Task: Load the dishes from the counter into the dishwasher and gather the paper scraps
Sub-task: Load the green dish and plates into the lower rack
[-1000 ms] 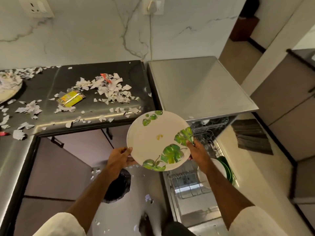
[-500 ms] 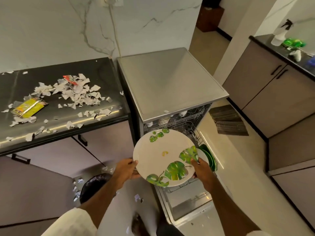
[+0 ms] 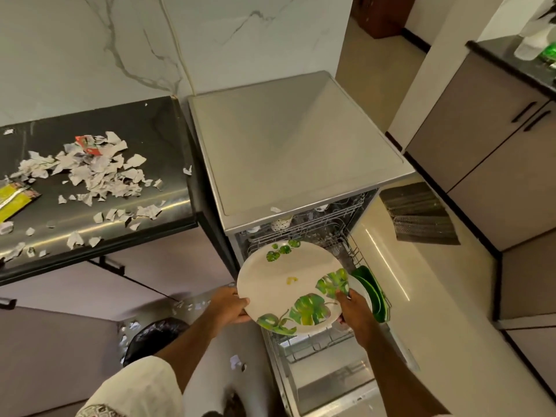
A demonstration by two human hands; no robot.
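At your far left, the torn white-and-grey paper scraps [image 3: 90, 173] lie scattered over the glossy black stone counter [image 3: 159, 127], none gathered yet. A few more litter the floor round the black-bagged round bin [image 3: 156, 335], at about 8 o'clock from the plate.

Your left hand [image 3: 230, 305] grips the round cream plate printed with green leaves [image 3: 288, 281] at its 8 o'clock rim. The thumb is curled over the top edge and the fingers are tucked beneath. The plate is held with its face toward you, above the pulled-out grey wire lower rack [image 3: 316, 341] of the open stainless-steel dishwasher [image 3: 285, 145]. A small yellow smear sits near its middle.

Your right hand [image 3: 353, 311] pinches the rim at 4 o'clock, thumb pressed on a leaf print; its fingers are hidden under the plate. Just beyond that hand, at 3 o'clock, bright green round plates [image 3: 373, 293] stand on edge in the rack.

I'd judge the plate stiff, light to middling in weight, and smooth enough to slide in a loose grip. I can't tell whether it is ceramic or melamine, so treat it as breakable. Hold it by opposite rim edges, as you have it. Then turn it upright and lower it edge-first between free tines beside the standing plates, letting go only once the tines carry it. Mind it doesn't knock the green ones.
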